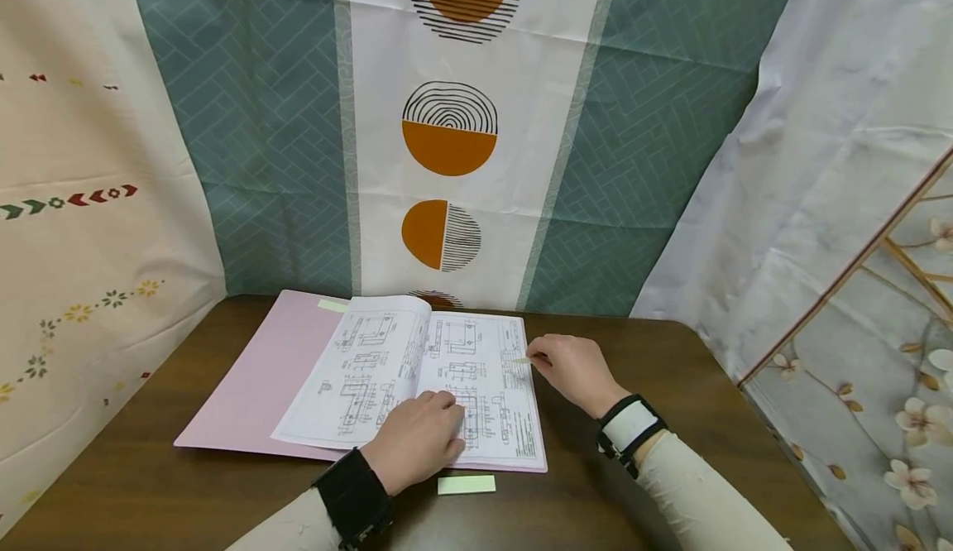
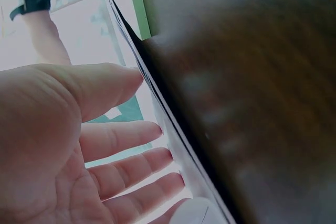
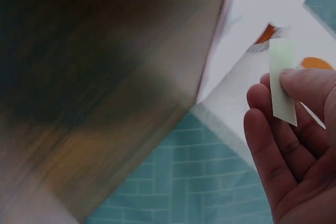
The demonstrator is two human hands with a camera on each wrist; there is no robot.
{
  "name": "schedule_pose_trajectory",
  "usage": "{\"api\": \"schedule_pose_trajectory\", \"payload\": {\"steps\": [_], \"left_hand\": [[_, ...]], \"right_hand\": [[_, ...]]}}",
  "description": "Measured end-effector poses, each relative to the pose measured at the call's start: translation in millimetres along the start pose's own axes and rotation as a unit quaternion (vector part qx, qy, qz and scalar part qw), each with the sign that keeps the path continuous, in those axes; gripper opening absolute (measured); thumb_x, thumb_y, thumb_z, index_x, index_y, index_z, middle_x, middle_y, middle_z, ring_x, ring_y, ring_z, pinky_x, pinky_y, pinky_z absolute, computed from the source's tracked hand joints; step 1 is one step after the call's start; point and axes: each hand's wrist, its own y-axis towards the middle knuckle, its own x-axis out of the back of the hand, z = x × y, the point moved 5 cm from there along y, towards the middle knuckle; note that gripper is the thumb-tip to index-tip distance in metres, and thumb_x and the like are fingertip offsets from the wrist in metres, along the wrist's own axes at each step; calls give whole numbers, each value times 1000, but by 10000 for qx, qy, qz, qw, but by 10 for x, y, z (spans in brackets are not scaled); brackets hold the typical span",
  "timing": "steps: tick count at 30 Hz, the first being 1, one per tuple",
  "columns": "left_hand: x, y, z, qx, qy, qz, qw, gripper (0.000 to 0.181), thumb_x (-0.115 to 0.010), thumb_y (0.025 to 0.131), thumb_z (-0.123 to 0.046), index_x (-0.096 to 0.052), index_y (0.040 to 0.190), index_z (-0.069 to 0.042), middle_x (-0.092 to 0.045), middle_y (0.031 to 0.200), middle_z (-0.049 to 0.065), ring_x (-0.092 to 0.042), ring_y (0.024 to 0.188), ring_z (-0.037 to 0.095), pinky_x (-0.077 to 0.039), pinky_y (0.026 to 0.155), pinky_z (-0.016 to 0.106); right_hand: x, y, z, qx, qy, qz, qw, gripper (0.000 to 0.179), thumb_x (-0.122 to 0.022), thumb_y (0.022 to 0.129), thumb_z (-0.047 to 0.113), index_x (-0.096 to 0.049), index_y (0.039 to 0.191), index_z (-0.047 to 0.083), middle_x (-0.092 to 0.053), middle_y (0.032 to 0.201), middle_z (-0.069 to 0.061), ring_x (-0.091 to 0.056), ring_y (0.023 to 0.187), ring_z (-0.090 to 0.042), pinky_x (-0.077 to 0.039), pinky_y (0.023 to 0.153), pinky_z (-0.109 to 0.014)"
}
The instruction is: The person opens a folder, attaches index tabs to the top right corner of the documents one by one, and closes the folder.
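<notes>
An open booklet of technical drawings [image 1: 484,352] lies on a pink folder [image 1: 238,394]. My left hand [image 1: 420,439] rests on the lower part of the right page, fingers loosely extended; in the left wrist view its thumb [image 2: 113,85] touches the paper edge. My right hand [image 1: 573,369] pinches a pale green sticky note strip [image 3: 283,93] between thumb and fingers at the right edge of that page. A pad of the same sticky notes [image 1: 466,485] lies on the table just below the booklet.
A pale green sticky note [image 1: 332,306] is at the top of the pink folder's left side. The dark wooden table [image 1: 633,460] extends around the folder. Patterned cloths [image 1: 283,121] hang behind the table and at both sides.
</notes>
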Motion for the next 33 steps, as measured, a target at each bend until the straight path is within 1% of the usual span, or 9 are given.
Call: {"api": "schedule_pose_trajectory", "payload": {"steps": [5,13,18,23,27,33], "left_hand": [[7,3,-7,-3,4,94,10000,34,-85,97,-31,-79,118,-6,-74,120,9,-71,110,30,-60,89,48],[53,2,-37,-53,75,51,9999,33,-86,96,-30,-80,118,-6,-75,120,10,-72,110,31,-61,88,47],[51,1,-39,-63,90,69,9999,33,-85,96,-31,-80,117,-6,-75,120,11,-72,111,31,-61,89,48],[53,11,-32,-24,51,91,9999,31,-85,96,-30,-80,116,-7,-75,120,10,-71,111,31,-60,88,48],[45,14,-32,-19,40,103,9999,31,-85,96,-30,-80,116,-7,-75,119,10,-71,110,30,-60,88,48],[37,16,-28,-13,102,193,9998,34,-85,97,-33,-80,119,-8,-74,120,9,-71,112,30,-60,91,48]], "right_hand": [[-117,121,-189,8,21,-105,9999,14,-89,92,5,-84,102,13,-82,96,0,-72,76,-14,-61,71,-36],[-292,325,-370,24,-60,-228,9997,13,-86,95,3,-81,103,12,-81,94,-1,-72,74,-16,-60,68,-38],[-354,406,-433,-100,-45,-288,9995,12,-87,94,3,-82,102,12,-81,97,-2,-75,80,-18,-61,70,-39],[-367,496,-481,-322,-121,-247,9991,12,-87,94,4,-82,99,14,-77,94,0,-72,81,-18,-60,69,-38],[-379,547,-502,-469,-146,-246,9985,11,-87,94,4,-82,98,14,-76,92,0,-72,82,-20,-60,70,-40],[-464,623,-560,-492,-176,-231,9984,10,-87,95,5,-82,97,14,-75,91,0,-72,81,-20,-60,69,-40]]}}
